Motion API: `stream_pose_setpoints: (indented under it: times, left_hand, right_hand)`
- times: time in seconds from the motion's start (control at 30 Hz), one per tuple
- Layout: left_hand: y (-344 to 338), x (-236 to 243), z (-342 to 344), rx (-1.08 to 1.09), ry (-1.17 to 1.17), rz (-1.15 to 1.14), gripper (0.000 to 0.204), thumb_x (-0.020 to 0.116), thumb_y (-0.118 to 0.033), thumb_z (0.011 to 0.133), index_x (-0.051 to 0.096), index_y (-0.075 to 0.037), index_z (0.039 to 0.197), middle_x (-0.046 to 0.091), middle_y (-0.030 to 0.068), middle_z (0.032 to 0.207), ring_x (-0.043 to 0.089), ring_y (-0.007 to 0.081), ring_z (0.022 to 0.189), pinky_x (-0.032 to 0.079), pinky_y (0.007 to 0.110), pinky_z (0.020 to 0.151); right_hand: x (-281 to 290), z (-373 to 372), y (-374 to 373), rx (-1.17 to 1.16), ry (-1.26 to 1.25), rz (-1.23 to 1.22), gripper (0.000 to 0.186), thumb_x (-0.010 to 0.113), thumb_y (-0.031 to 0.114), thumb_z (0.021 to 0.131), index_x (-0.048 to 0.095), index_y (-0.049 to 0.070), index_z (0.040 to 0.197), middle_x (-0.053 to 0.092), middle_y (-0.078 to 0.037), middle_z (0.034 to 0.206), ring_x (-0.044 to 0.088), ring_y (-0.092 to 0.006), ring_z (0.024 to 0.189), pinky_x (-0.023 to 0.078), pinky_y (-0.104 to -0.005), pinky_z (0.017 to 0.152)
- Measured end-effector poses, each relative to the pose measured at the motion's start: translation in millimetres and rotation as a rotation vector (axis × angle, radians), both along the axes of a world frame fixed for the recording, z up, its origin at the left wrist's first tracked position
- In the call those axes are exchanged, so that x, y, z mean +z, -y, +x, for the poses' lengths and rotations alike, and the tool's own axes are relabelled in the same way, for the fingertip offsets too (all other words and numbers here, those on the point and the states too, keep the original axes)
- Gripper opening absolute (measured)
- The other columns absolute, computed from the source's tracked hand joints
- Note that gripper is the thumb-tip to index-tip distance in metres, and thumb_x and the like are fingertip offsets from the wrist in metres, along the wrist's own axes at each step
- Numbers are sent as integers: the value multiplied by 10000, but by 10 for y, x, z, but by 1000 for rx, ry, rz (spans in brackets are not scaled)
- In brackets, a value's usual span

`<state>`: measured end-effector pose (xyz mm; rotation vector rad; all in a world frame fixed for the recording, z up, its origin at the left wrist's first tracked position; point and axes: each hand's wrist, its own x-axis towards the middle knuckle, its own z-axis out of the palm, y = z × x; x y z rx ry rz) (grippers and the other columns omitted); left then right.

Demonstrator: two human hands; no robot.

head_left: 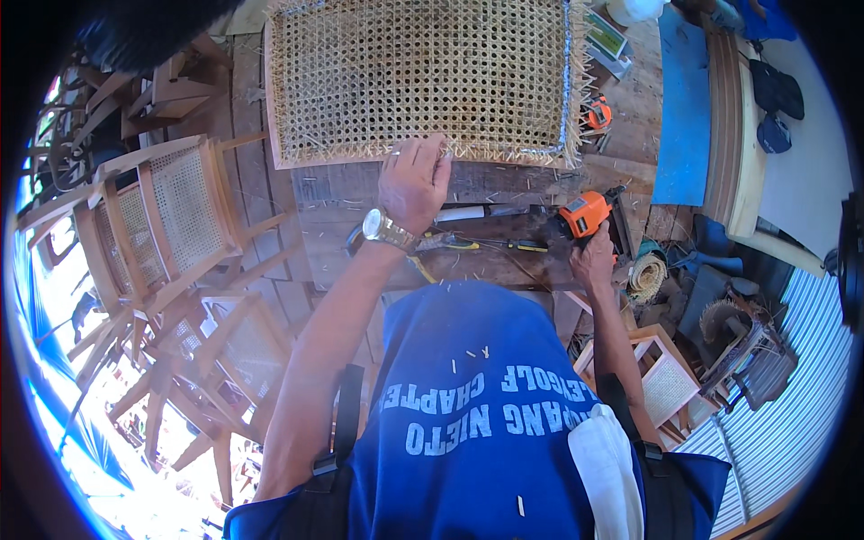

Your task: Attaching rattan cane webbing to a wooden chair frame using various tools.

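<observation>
A panel of woven cane webbing lies at the far side of the workbench, with frayed strand ends along its edges. My left hand, a watch on its wrist, rests at the panel's near edge. Its fingers are curled in, and the fingertips are hidden among the loose ends. To the right and nearer, my right hand is closed around an orange and black power tool. The tool's dark nose points to the far right, apart from the cane.
Screwdrivers and other hand tools lie along the bench's near edge. An orange tape measure sits right of the panel, beside a blue board. Wooden chairs crowd the left. A cane roll stands at right.
</observation>
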<state>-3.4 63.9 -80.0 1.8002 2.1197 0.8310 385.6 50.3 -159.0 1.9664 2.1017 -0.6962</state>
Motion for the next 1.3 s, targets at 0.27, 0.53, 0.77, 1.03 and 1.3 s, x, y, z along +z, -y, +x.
stream_pose_setpoints:
  times: [0.27,0.53,0.77,1.03,1.3]
  left_hand:
    - [-44,-31,-196,-184,-128,147,192,736,-102,850,699,-102,1038,666,39,998,629,252,890,512,394,793]
    - [112,214,0,-217,-89,152,158,708,-126,833,670,-95,984,641,41,1043,622,238,928,491,376,799]
    - [1363,318,-13,-495,-141,-1188,234,545,-234,938,593,-47,805,588,131,861,647,329,814,494,422,635]
    - [698,465,-317,-179,14,-210,426,780,-177,792,656,-69,1185,630,120,1163,613,332,1019,508,456,881]
    - [-187,169,-320,-207,10,-205,542,873,-195,668,666,-136,1166,633,31,1081,594,266,1042,488,407,901]
  right_hand:
    - [26,-16,-17,-21,-50,-10,799,679,217,869,246,-105,1458,565,-244,1066,576,-447,950,462,-544,829]
    - [48,-45,-23,-28,5,-2,789,691,219,861,260,-88,1447,571,-247,1064,577,-453,956,465,-543,838]
    - [115,-69,-46,-51,-20,-6,698,696,187,835,320,-47,1375,577,-250,1082,577,-460,976,462,-545,864]
    - [178,-128,-124,-126,-26,-102,613,709,184,828,370,-19,1296,596,-266,1103,584,-489,996,459,-575,866]
    - [162,-147,-116,-132,-56,-36,528,659,94,790,396,26,1243,637,-291,1037,603,-513,998,477,-582,846]
